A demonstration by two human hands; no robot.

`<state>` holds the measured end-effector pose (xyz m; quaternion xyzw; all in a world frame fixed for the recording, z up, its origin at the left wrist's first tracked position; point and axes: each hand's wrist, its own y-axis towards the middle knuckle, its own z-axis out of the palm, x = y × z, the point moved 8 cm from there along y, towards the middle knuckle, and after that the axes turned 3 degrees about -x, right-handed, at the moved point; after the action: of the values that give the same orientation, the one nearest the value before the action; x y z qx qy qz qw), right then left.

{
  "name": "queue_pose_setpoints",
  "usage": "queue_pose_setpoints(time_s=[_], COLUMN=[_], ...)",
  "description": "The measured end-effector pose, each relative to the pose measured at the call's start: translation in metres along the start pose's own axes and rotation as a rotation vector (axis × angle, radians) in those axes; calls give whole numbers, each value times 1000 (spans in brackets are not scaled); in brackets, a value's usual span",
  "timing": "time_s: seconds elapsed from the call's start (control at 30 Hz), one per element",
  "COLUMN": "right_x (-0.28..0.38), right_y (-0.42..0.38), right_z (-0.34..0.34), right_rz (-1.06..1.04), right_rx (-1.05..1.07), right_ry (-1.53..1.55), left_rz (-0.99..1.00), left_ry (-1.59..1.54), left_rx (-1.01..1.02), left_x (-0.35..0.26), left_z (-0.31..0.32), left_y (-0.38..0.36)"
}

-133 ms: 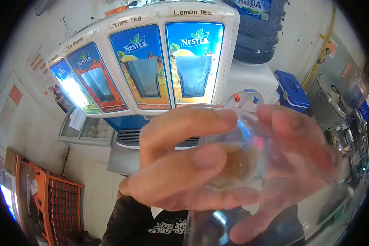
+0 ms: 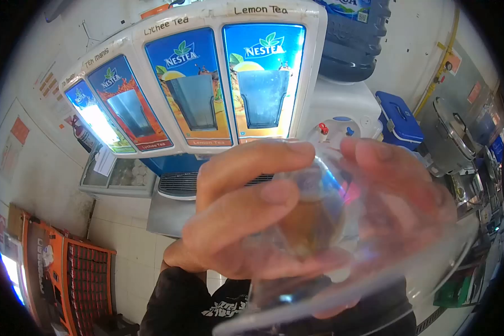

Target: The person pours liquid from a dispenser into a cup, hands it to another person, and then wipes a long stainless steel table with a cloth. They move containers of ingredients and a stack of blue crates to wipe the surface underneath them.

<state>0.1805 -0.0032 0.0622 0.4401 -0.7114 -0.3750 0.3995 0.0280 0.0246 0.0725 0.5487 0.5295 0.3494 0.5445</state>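
Observation:
Close to the camera, my left hand (image 2: 235,207) wraps round the left side of a clear plastic cup (image 2: 313,221) with brown liquid in it. My right hand (image 2: 397,190) is on the right side, seen partly through clear, shiny plastic (image 2: 369,297) that spreads across the lower right of the view. A pink spot shows near the cup's upper right. Blur and reflections hide where the cup ends and the other plastic begins.
Behind my hands stands a tea dispenser (image 2: 218,144) with lit NESTEA panels and a drip tray (image 2: 176,186). To its right are a water dispenser (image 2: 353,106) with a large bottle (image 2: 347,53) and a blue cooler box (image 2: 397,117). An orange rack (image 2: 89,274) stands lower left.
The clear plastic has tilted, and its rim now crosses the lower view. Both hands have shifted slightly left and still hold on. The background sits slightly higher.

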Motion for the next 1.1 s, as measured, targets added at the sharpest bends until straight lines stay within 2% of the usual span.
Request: queue_pose_setpoints(time_s=[0.13,0.17,0.23,0.27,0.33,0.47,0.5,0.53,0.57,0.6,0.63,0.67,0.7,0.73,0.8,0.97,1.1], right_x=[-14,-11,-1,-4,-19,2,-17,-20,-34,-44,-15,-11,-24,-19,-5,9,13], right_y=[-13,-9,3,-3,-17,4,2,-34,-47,-25,-11,-8,-12,-13,-11,-10,-3], right_z=[-9,-12,-9,-7,-10,-14,-16,-4,-4,-14,-13,-13,-3,7,13,16,15], right_rz=[30,36,54,59,143,171,844,1523,1522,880,239,253,699,1005,1203,1300,1024], right_rx=[-227,-227,-73,-73,-203,-87,-217,-343,-343,-164,8,41,7,-13,36,43,114], right_ry=[149,150,22,23,188,225,423,607,607,400,183,397,1008,1412,1654,1790,1944], left_rz=[49,61,80,89,110,135,141,144,154,146,144,137,130,126,109,60,-61], left_ry=[70,84,108,121,142,175,183,186,194,189,184,176,172,166,149,80,-51], left_rx=[-24,-24,-31,-33,-39,-54,-56,-61,-64,-63,-66,-65,-63,-62,-60,-57,-82], left_x=[3,3,6,6,5,7,6,5,7,7,6,5,4,3,2,-2,-10], left_z=[1,1,2,2,4,5,6,6,6,6,6,5,6,5,6,5,5], left_y=[1,2,3,3,3,3,2,2,2,2,3,3,3,4,4,5,6])
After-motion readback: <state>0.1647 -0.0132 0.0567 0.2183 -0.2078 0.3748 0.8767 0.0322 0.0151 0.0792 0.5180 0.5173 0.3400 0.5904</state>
